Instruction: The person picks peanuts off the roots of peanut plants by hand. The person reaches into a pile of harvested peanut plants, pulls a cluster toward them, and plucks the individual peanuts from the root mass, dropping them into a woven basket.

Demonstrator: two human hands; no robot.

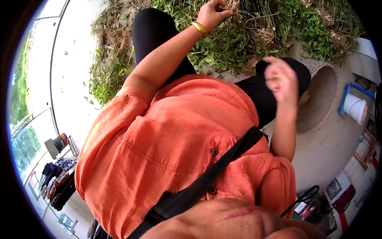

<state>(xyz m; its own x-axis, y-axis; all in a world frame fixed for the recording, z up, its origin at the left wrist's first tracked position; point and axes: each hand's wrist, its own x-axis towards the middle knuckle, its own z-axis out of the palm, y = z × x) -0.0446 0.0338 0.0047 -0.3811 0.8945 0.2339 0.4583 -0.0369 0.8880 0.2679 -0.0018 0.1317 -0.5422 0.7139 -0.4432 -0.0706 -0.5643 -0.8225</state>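
Observation:
My left hand (213,15), with a gold bracelet (200,28) at the wrist, grips a root cluster of a peanut plant (232,6) at the top of the view. Peanut plants (226,44) with green leaves and tangled stems lie heaped beyond my knees. Pods show on the roots of another cluster (266,37). My right hand (280,77) is blurred above my right thigh, its fingers curled; whether a pod is between them is unclear. Beside my right knee is a wide round basket (320,104), with peanuts (304,97) partly visible inside.
More peanut plants (112,71) lie left of my left leg. At the right, a white bucket (354,108) of peanuts stands by a blue frame (343,98). Clothes (58,182) hang at the lower left, near a glass door (27,140). A black strap (209,179) crosses my orange shirt.

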